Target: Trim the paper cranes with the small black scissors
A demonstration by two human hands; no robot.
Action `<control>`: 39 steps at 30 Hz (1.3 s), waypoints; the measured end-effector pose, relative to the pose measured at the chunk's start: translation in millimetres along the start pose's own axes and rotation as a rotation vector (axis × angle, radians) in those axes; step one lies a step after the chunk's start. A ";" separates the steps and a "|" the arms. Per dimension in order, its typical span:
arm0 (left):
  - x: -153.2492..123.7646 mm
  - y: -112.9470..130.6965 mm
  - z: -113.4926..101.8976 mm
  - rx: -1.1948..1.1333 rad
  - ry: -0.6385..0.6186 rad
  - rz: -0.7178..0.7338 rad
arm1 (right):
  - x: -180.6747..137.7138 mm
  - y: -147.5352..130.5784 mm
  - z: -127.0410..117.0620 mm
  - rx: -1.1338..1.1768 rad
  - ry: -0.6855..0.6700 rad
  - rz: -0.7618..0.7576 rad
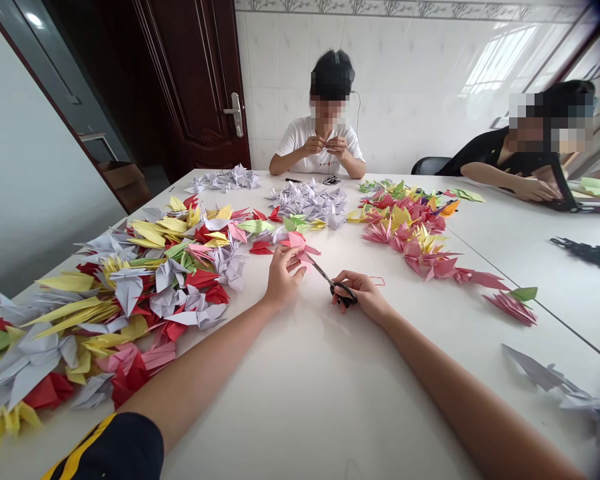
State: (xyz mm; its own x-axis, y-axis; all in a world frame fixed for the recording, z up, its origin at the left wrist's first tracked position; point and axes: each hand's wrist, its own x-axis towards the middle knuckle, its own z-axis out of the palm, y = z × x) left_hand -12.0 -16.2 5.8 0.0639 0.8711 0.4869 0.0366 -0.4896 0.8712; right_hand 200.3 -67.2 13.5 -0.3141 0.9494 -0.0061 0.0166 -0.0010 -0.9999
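My left hand [281, 277] pinches a small pink folded paper piece [299, 245] just above the white table [300, 387]. My right hand [363, 295] grips black-handled scissors [333, 281] with its fingers through the handles; the blades point up-left and reach the pink paper. A thin pink paper strip [377, 280] lies beside my right hand.
A big heap of yellow, red, lilac and pink paper cranes [130, 287] covers the left of the table. A lilac pile [313, 200] and a pink-yellow pile [410, 230] lie farther back. Two other people sit at the far side and the right, hands busy. A dark door [200, 87] stands behind.
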 end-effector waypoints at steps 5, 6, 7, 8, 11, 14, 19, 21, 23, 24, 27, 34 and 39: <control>-1.4 2.5 0.1 0.027 -0.013 0.036 | -0.6 -3.2 0.4 0.015 -0.007 0.000; -1.7 3.1 0.1 0.036 -0.019 0.052 | -0.7 -3.1 0.1 0.013 -0.008 -0.001; -2.0 3.7 0.1 0.045 -0.029 0.066 | -0.7 -2.9 -0.4 0.011 -0.007 -0.002; -2.3 4.3 0.1 0.051 -0.042 0.077 | -0.7 -2.4 -0.9 0.011 -0.005 -0.002; -2.9 5.3 -0.1 0.054 -0.083 0.093 | -0.4 -0.7 -2.4 0.024 -0.004 -0.002; -2.7 4.4 -0.7 0.051 -0.097 0.098 | -0.2 0.2 -3.1 0.039 -0.002 -0.003; -1.4 -1.1 -1.6 0.030 -0.088 0.087 | -0.5 -1.1 -2.5 0.053 -0.008 -0.001; -1.1 -3.1 -1.8 0.010 -0.090 0.089 | -0.5 -1.6 -2.6 0.054 -0.012 0.002; -1.0 -4.3 -1.9 -0.004 -0.093 0.083 | -0.3 -1.5 -3.2 0.050 -0.022 0.007; -1.0 -4.6 -2.0 -0.008 -0.096 0.077 | -0.1 -1.3 -3.5 0.047 -0.028 0.010; -1.3 -4.5 -2.1 -0.021 -0.107 0.058 | 0.4 -0.5 -4.1 0.044 -0.036 0.015; -1.6 -2.9 -2.3 -0.052 -0.108 0.028 | -0.6 1.3 -4.9 0.015 -0.024 0.005; -1.0 -3.6 -2.3 -0.072 -0.097 0.005 | -0.7 2.3 -5.7 0.016 -0.030 -0.004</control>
State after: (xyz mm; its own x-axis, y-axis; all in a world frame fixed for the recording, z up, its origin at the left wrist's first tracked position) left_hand -14.5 -15.2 2.4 0.1606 0.8591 0.4860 -0.0357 -0.4870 0.8727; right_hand 206.0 -66.1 11.4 -0.3428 0.9394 -0.0026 0.0002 -0.0027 -1.0000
